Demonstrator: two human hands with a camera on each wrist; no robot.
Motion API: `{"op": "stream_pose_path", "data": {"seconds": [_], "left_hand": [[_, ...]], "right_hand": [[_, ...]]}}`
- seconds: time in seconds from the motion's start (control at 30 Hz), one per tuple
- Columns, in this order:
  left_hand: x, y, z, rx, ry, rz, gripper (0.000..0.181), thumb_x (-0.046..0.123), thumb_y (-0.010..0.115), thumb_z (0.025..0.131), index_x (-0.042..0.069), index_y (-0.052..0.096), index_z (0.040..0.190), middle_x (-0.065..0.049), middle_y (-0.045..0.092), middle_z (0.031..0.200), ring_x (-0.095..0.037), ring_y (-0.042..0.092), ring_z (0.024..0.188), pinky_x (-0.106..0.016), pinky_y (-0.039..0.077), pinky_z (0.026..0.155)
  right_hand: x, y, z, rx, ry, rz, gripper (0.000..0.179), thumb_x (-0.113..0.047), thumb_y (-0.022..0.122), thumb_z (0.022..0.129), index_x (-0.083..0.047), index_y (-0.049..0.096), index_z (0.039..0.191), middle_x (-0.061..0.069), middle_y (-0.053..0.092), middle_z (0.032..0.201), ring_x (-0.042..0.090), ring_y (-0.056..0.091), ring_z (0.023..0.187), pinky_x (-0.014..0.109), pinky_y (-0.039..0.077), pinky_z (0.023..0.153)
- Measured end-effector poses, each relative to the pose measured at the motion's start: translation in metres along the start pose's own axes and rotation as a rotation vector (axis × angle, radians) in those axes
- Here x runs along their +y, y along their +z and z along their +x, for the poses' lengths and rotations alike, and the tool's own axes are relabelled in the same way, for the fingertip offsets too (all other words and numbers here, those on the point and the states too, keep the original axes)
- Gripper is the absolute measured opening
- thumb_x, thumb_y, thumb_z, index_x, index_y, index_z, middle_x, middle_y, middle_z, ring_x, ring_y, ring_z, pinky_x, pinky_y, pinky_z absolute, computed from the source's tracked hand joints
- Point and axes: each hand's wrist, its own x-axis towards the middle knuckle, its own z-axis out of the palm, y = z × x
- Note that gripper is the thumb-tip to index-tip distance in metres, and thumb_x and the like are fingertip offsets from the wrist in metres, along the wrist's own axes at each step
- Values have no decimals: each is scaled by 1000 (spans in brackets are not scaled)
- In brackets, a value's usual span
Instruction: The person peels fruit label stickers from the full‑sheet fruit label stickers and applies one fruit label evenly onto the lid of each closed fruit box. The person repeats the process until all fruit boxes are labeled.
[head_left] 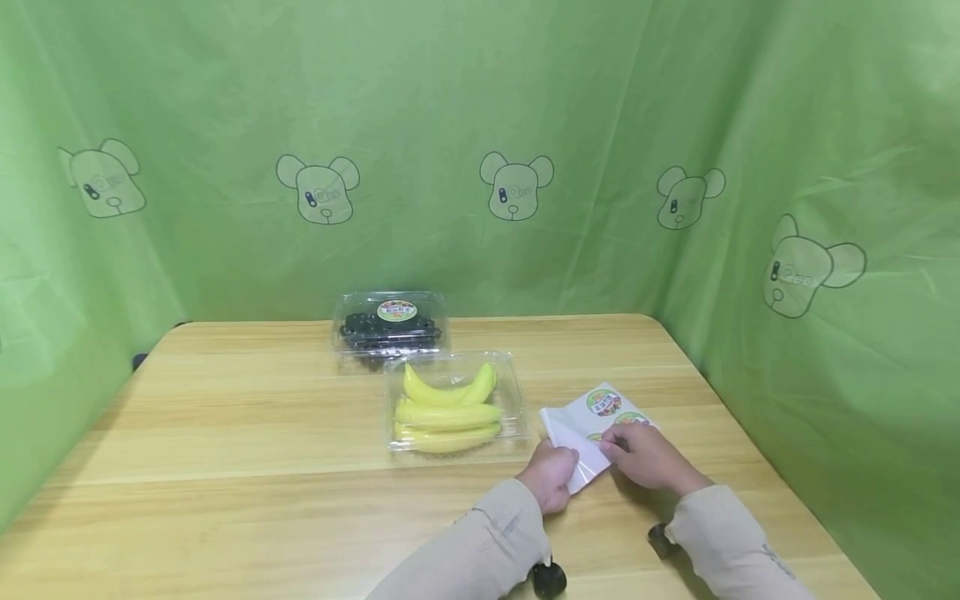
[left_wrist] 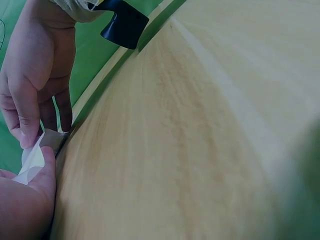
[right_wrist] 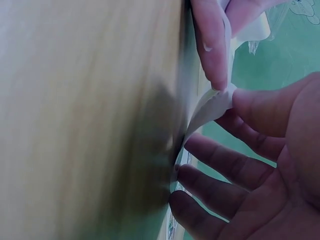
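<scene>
In the head view a white sheet of round fruit stickers (head_left: 570, 427) is held at a tilt over the right part of the table. My left hand (head_left: 551, 477) grips its near left edge, fingers curled behind the paper. Thumb and forefinger of my right hand (head_left: 645, 457) pinch at a sticker near the sheet's middle, partly covering it. Another sticker (head_left: 604, 402) shows at the far corner. Seen from the right wrist, the paper (right_wrist: 212, 107) bends between the right thumb and forefinger, while the other right fingers spread below.
Left of the sheet sits a clear clamshell box of bananas (head_left: 447, 414). Behind it, a clear box of dark fruit (head_left: 390, 329) has a round label (head_left: 396, 311) on its lid. Green curtains (head_left: 420, 100) surround the wooden table (head_left: 247, 433).
</scene>
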Motion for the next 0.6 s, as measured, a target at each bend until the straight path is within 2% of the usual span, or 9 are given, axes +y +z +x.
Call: {"op": "stream_pose_path", "data": {"seconds": [0.2,0.43,0.6], "left_hand": [[-1,-1,-1,18,-1,21,38,-13,45,87,-11,42,124,-16,57,104,-30,58,98,-40,51,92],[-2,-2,0,12,-3,13,39,-12,46,87,-12,41,125,-16,55,104,-31,58,98,-40,51,92],[-2,-1,1,8,-6,16,38,-12,47,87,-11,41,124,-16,55,104,-31,58,100,-42,50,93]], "right_hand": [[1,1,0,9,11,1,9,-7,61,91,-10,66,83,-3,58,76,15,54,76,37,48,71],[1,-1,-1,4,35,-6,9,-6,60,91,-10,65,84,-1,63,84,19,59,84,45,51,79],[3,-1,0,6,39,-5,11,-5,59,92,-9,65,84,0,63,84,19,58,83,43,50,78]]}}
